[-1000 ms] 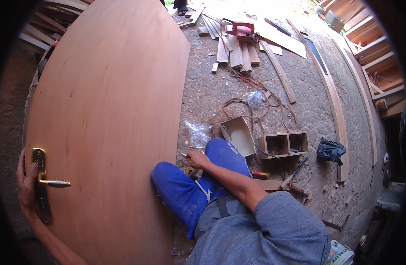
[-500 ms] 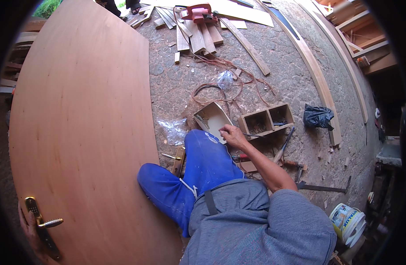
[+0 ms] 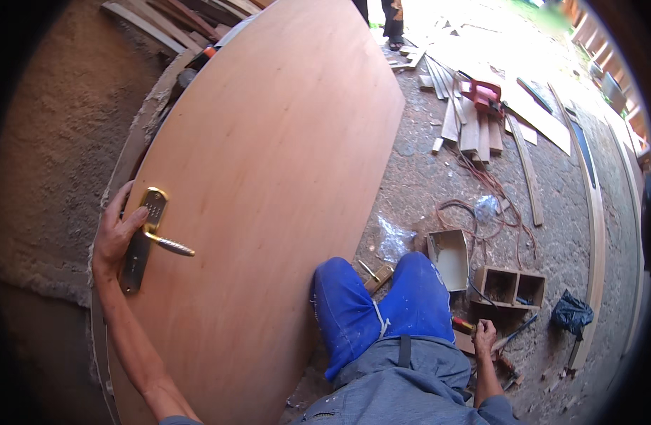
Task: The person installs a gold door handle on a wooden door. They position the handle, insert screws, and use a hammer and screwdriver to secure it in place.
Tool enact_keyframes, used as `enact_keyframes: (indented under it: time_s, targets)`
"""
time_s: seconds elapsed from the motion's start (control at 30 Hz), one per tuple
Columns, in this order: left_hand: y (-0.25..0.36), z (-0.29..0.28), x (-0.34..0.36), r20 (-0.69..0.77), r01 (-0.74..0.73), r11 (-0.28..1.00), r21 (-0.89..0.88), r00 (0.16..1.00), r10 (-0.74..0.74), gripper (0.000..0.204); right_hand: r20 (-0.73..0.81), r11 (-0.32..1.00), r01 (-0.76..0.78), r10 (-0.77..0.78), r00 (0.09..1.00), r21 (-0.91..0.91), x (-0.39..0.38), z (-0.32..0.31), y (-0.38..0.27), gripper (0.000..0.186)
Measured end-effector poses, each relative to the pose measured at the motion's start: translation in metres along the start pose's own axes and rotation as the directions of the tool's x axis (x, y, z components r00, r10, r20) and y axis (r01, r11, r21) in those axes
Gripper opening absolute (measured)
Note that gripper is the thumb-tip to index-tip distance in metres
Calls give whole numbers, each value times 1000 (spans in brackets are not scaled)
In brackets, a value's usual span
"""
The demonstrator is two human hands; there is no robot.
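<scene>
My left hand [image 3: 116, 230] wraps round the wooden door's [image 3: 255, 177] left edge, thumb on a brass and dark lock plate [image 3: 134, 258] with a lever handle [image 3: 171, 246]. My right hand [image 3: 484, 336], low beside my right thigh, has its fingers closed on the end of a red-and-yellow screwdriver handle [image 3: 463, 325]. A second brass handle plate [image 3: 376, 280] lies between my knees. A white open box [image 3: 453, 262] and a wooden two-compartment box [image 3: 513, 287] stand on the floor beside me, with a long tool [image 3: 517, 331] nearby.
A red power tool [image 3: 485, 95] rests on wood strips [image 3: 469, 134] with coiled cords [image 3: 449, 211] below. Long boards [image 3: 595, 234] run at right, beside a black bag [image 3: 572, 312]. A person's feet [image 3: 395, 39] show beyond the door. Stacked timber [image 3: 155, 28] is at upper left.
My right hand has left the area between my knees, passed the white box and moved down to the screwdriver. My left hand still grips the door edge. The view has swung left.
</scene>
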State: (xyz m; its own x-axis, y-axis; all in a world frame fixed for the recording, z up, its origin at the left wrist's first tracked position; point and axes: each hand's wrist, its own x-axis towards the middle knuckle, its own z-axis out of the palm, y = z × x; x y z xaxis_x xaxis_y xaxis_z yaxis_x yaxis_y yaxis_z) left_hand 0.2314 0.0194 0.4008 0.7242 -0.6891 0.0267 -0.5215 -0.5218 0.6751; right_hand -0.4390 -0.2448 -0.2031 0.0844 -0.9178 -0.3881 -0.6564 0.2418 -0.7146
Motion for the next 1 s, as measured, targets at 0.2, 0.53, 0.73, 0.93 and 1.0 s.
enact_keyframes:
  time_s: [0.2,0.53,0.73,0.93,1.0]
  targets:
    - [39,-6,-25,-159,74,907,415,987,-8,73,269,947,286,-316,910,146,31,72,-91,25]
    - [97,39,-51,-114,139,839,527,989,-92,77,350,692,553,-717,603,464,19,111,-399,26]
    - [108,54,-67,-154,128,806,577,987,-47,68,55,186,659,-975,215,729,-91,102,-568,18]
    - [91,58,-50,-98,74,814,576,995,-21,62,-147,-103,695,-989,3,712,-135,82,-587,25]
    - [91,55,-55,-118,62,756,651,993,20,60,-211,-230,752,-970,-123,618,-126,86,-580,24]
